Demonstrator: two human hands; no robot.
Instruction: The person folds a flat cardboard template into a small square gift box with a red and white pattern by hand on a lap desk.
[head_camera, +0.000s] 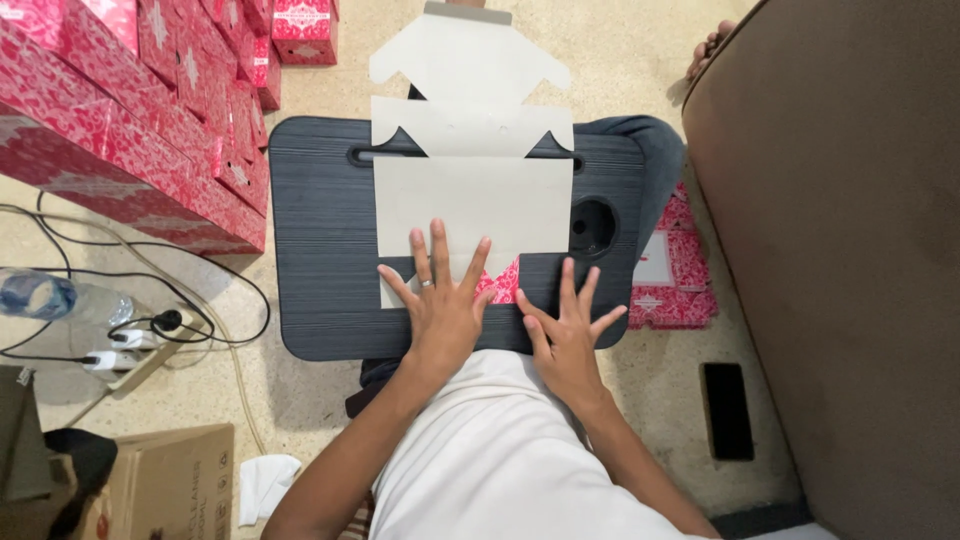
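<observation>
A flat unfolded cardboard box blank (470, 150), plain grey side up, lies across a dark lap tray (320, 250). Its near flap is folded over, showing a red patterned face (503, 285). My left hand (440, 300) presses flat with spread fingers on the blank's near edge; a ring is on one finger. My right hand (568, 335) lies flat, fingers spread, on the tray's near edge just right of the red flap.
Stacks of red patterned boxes (150, 110) stand at the left. Flat red blanks (672, 275) lie to the right of the tray beside a brown sofa (850, 250). A power strip with cables (130, 345), a water bottle (40, 295), a cardboard carton (165, 480) and a black phone (727, 410) are on the floor.
</observation>
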